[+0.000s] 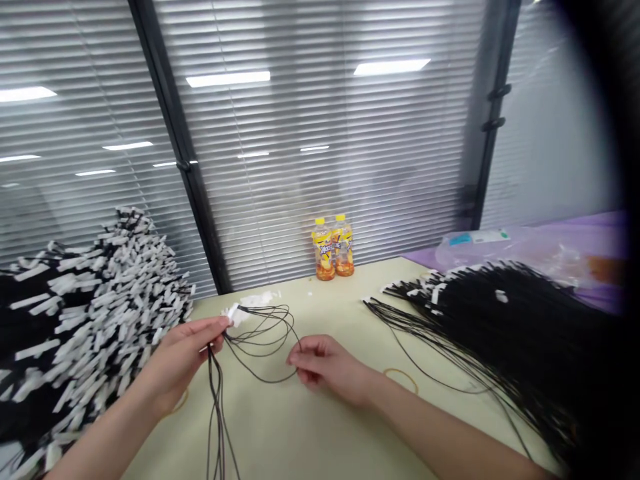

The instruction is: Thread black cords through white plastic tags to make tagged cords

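Note:
My left hand (193,343) pinches a small bunch of thin black cords (216,393) close to their white-tagged ends. Part of the bunch hangs down below the fingers, and the rest bows out to the right in loose loops. At the right side of these loops my right hand (320,363) is closed, thumb against fingers, on one black cord (270,381). White tags or scraps (240,312) show just beyond my left fingertips; which of them belong to the held cords I cannot tell.
A high heap of black cords with white ends (125,280) fills the left. Another black cord pile (500,320) lies right. Two yellow-capped bottles (325,257) stand at the back of the table (280,433), before window blinds (310,133). A rubber band (403,373) lies by my right forearm.

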`<act>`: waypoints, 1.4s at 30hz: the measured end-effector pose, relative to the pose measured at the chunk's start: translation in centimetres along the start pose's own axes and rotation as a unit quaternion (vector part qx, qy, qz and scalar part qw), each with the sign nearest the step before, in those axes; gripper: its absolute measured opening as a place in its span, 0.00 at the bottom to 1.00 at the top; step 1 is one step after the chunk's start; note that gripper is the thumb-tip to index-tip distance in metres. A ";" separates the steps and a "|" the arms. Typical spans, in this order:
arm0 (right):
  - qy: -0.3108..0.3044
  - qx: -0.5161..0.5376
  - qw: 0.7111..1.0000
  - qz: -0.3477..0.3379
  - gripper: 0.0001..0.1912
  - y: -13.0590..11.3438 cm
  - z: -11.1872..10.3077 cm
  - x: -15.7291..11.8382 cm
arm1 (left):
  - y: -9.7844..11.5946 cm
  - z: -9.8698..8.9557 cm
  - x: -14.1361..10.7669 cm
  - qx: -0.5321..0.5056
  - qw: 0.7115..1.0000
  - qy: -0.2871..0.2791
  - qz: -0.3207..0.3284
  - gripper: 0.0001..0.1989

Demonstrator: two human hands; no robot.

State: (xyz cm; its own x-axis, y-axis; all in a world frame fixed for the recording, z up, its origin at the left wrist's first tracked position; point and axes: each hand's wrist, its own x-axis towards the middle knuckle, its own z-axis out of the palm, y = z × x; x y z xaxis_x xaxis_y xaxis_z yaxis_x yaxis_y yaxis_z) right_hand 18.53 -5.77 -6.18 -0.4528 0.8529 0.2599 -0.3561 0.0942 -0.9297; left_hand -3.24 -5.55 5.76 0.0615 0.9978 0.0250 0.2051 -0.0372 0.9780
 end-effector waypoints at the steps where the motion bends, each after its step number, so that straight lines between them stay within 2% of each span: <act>1: -0.009 0.001 1.000 0.002 0.14 0.1 -0.1 0.1 | 0.0 0.0 0.1 -0.008 1.000 0.002 -0.002 0.12; 4: -0.034 -0.001 0.999 0.018 0.15 0.3 -0.5 0.1 | 0.3 0.1 0.1 -0.041 0.999 -0.010 0.000 0.13; 8: -0.053 0.074 0.995 0.048 0.13 0.8 -1.1 0.2 | 0.5 0.6 -0.9 -0.035 0.995 -0.083 0.034 0.10; 13: -0.037 0.256 0.962 0.085 0.19 0.7 -2.0 0.4 | 0.6 1.1 -2.5 0.105 0.973 -0.198 0.051 0.10; 16: -0.011 0.280 0.957 0.073 0.22 0.3 -2.2 0.4 | 0.6 1.5 -2.5 0.219 0.935 -0.278 0.035 0.11; 18: 0.015 0.255 0.966 0.042 0.21 0.2 -2.2 0.4 | 0.4 1.8 -2.1 0.290 0.908 -0.300 0.030 0.11; 21: 0.046 0.168 0.985 -0.004 0.22 0.2 -2.1 0.4 | -0.9 2.3 -1.3 0.323 0.898 -0.299 0.014 0.13; 23: 0.060 0.084 0.994 -0.025 0.28 0.4 -1.8 0.3 | -2.2 2.5 -0.8 0.302 0.907 -0.294 -0.004 0.15; 25: 0.082 -0.059 0.993 -0.061 0.32 0.6 -1.3 0.1 | -3.5 2.4 -0.3 0.286 0.919 -0.271 -0.014 0.16; 26: 0.103 -0.156 0.978 -0.094 0.33 0.6 -1.0 -0.1 | -4.1 2.4 -0.1 0.280 0.927 -0.249 -0.016 0.15; 27: 0.128 -0.258 0.948 -0.133 0.33 0.6 -0.6 -0.3 | -4.7 2.3 0.2 0.272 0.936 -0.224 -0.018 0.15; 29: 0.168 -0.429 0.863 -0.209 0.30 0.5 0.4 -0.7 | -5.7 2.0 0.7 0.248 0.952 -0.176 -0.020 0.16; 31: 0.176 -0.524 0.795 -0.249 0.26 0.5 1.4 -1.0 | -6.5 1.9 1.1 0.213 0.967 -0.140 -0.023 0.17; 33: 0.149 -0.567 0.770 -0.252 0.20 0.6 2.3 -1.2 | -7.1 1.8 1.5 0.180 0.976 -0.118 -0.027 0.17; 35: 0.101 -0.581 0.772 -0.237 0.16 1.1 3.1 -1.3 | -7.6 1.8 1.8 0.155 0.982 -0.104 -0.033 0.18; 38: 0.028 -0.551 0.810 -0.201 0.14 1.6 4.3 -1.5 | -7.9 1.8 2.1 0.123 0.988 -0.085 -0.037 0.18; 42: -0.015 -0.476 0.863 -0.167 0.23 1.3 6.0 -1.6 | -7.9 1.9 2.2 0.073 0.995 -0.051 -0.051 0.17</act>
State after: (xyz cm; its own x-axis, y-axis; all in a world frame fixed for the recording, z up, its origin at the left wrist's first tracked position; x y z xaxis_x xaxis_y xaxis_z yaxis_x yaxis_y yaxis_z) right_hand 13.88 -10.06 -6.24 -0.4812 0.6835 0.5489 0.3551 0.7244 -0.5908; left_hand -2.83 -3.19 -2.31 0.1297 0.9865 -0.1004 0.3541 0.0485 0.9340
